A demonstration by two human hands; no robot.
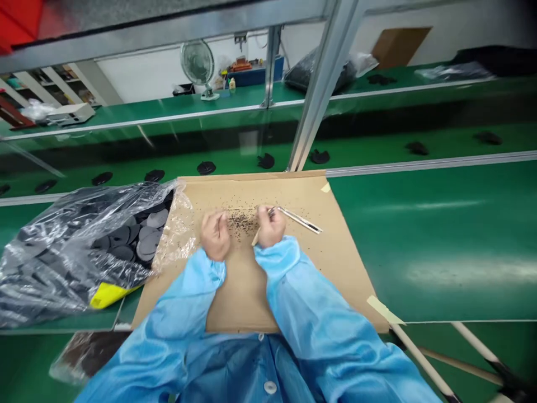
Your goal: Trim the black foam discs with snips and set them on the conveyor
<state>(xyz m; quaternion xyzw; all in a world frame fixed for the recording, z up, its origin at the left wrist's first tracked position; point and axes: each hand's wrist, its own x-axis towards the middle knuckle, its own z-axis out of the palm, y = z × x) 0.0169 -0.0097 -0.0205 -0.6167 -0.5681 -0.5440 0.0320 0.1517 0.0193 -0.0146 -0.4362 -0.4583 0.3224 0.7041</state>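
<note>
Both my hands rest on a brown cardboard sheet (293,263) on the green bench. My left hand (215,235) is curled closed beside a scatter of tiny black bits (243,219); what it pinches is too small to see. My right hand (271,225) is closed around a thin pale stick, right of the bits. A pair of metal tweezers (302,220) lies on the cardboard just right of that hand, touching or nearly touching its fingers. Blue sleeves cover both arms.
A clear plastic bag (62,252) of dark round discs (149,238) lies at the left, overlapping the cardboard. Black parts (206,167) ride a green conveyor behind. A slanted metal post (319,95) rises beyond the cardboard. A fan (198,64) stands on the far bench.
</note>
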